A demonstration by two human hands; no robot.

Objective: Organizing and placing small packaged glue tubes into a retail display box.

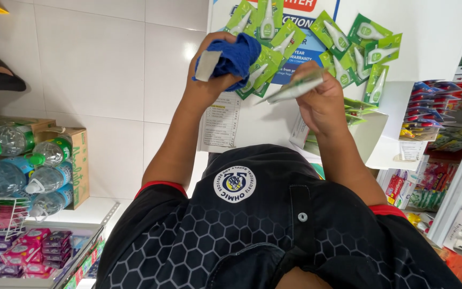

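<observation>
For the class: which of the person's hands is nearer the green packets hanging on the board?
Left. The left hand holds a blue cloth against the green packets; the right hand holds one packet lower down.

My left hand (209,72) has the cloth (235,55) up left of my right hand (322,101), which holds 1 packet (294,88). More packets (359,51) hang behind both. Water bottles (25,171) sit in a box (78,160) far left.

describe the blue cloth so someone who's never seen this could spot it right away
Start at the white board covered with green packets at the top. The left hand is raised before its left edge, gripping the blue cloth. It is the only soft, bunched, dark blue thing among flat green packets.
</observation>
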